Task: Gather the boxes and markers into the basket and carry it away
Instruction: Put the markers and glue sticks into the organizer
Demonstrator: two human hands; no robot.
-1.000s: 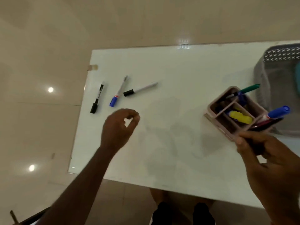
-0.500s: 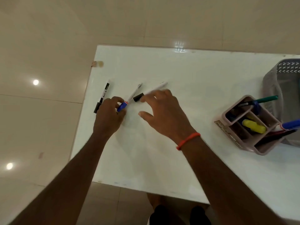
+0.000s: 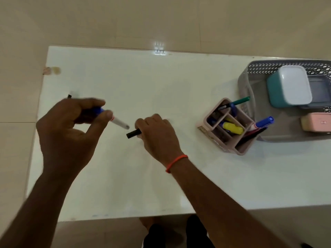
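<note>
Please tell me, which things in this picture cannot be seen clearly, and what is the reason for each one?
- Third loose marker, head view: only its black tip shows behind the left hand.
- Black-capped marker: its body is hidden inside the right hand.
- Basket: cut off by the right edge.
- Pink box: its label is too small to read.

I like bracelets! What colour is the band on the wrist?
The wrist band is orange-red, worn just behind the right hand; the head view shows it.
</note>
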